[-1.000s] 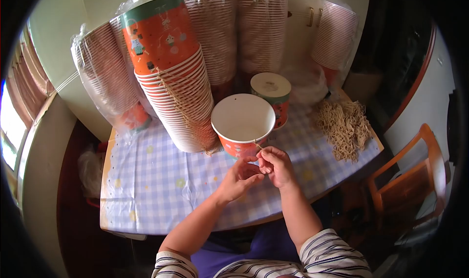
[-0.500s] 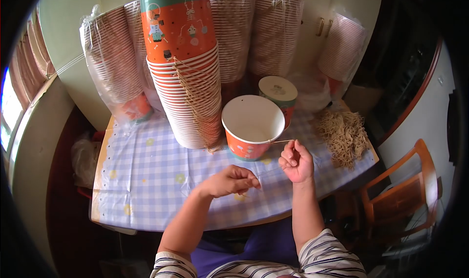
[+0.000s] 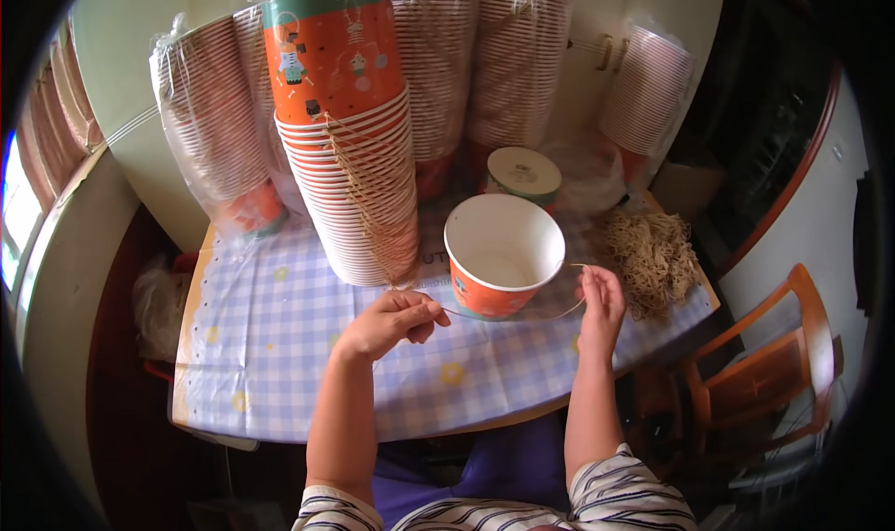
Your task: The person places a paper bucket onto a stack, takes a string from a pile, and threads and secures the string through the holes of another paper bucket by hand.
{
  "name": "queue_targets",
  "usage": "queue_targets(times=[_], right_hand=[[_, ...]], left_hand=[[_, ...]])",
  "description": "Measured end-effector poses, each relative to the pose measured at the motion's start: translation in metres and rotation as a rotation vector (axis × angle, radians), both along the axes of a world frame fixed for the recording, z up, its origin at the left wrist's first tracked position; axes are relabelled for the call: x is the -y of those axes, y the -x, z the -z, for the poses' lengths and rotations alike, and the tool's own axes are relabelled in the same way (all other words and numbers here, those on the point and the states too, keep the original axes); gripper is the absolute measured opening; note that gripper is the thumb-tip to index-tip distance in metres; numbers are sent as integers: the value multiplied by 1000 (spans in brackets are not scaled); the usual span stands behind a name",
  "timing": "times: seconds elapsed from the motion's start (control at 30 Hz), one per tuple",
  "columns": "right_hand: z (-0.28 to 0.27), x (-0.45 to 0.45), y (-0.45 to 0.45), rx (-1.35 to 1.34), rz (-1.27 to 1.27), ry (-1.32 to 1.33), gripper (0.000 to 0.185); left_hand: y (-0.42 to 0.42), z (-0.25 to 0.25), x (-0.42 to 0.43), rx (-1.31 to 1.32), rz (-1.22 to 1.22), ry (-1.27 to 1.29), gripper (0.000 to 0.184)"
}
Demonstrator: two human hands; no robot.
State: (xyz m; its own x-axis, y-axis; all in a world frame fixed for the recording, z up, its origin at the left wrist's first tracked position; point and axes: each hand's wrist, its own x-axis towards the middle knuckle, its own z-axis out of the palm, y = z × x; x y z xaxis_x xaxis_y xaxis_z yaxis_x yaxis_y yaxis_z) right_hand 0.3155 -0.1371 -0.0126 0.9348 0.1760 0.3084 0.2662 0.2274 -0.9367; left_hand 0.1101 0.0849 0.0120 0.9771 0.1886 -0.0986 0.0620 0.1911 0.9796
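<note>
An orange paper bucket (image 3: 489, 298) with a white inside stands open side up on the checked cloth. To its left, my left hand (image 3: 396, 323) is closed in a pinch on a thin string (image 3: 508, 320), which sags across in front of the bucket. My right hand (image 3: 601, 303), at the bucket's right, pinches the string near its other side; a short piece runs from those fingertips toward the bucket's rim. Behind my left hand rises a tall stack of nested buckets (image 3: 350, 195), with strings hanging down its side. A heap of tan strings (image 3: 651, 261) lies beyond my right hand.
An upside-down bucket (image 3: 524, 173) stands behind the open one. Plastic-wrapped bucket stacks (image 3: 210, 111) line the back of the table (image 3: 298, 382). A wooden chair (image 3: 764, 372) is at the right.
My left hand has moved left and up, and my right hand has moved right, with the string now stretched between them. The open bucket has shifted right and turned.
</note>
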Motion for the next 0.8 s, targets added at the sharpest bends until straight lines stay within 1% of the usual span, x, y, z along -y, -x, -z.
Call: queue_targets(times=[0.03,0.1,0.13,0.17,0.2,0.23,0.27,0.37,0.4,0.5,0.53,0.57,0.63,0.67,0.7,0.77,0.8], right_hand=[[2,0,6,227,108,148,25],[-29,0,39,766,334,344,27],[-33,-3,52,800,208,263,28],[-34,-5,64,830,82,179,30],[-33,-4,73,812,-173,168,31],[-40,-10,79,849,-366,190,34],[-41,-20,85,854,-457,195,40],[-48,-45,98,786,-582,410,44],[-45,-48,94,675,-731,489,41],[-32,-58,86,462,-853,459,36],[-31,-59,86,463,-796,442,29],[-29,-60,84,549,-745,461,27],[-24,-59,78,720,-633,495,22],[-22,-59,79,762,-573,481,16],[-19,-59,79,777,-545,476,15],[-13,-58,78,804,-490,465,12],[-13,-59,78,784,-481,416,10]], left_hand=[[-2,0,2,-1,26,-16,29],[-5,1,8,-8,75,-43,29],[-7,2,10,-17,103,-54,29],[-7,2,12,-26,116,-58,29],[-8,1,14,-34,131,-63,29],[-8,1,15,-38,147,-70,29],[-8,2,16,-37,163,-66,29],[-7,1,20,-51,172,-56,29],[-7,1,20,-58,157,-44,30],[-6,3,15,-73,129,-7,35],[-6,4,12,-75,130,9,37],[-7,5,9,-76,133,24,40],[-6,6,6,-75,140,136,43],[-5,6,5,-85,132,190,43],[-4,6,4,-95,123,243,44],[-3,3,0,-155,53,180,43],[-3,2,-3,-184,19,149,43]])
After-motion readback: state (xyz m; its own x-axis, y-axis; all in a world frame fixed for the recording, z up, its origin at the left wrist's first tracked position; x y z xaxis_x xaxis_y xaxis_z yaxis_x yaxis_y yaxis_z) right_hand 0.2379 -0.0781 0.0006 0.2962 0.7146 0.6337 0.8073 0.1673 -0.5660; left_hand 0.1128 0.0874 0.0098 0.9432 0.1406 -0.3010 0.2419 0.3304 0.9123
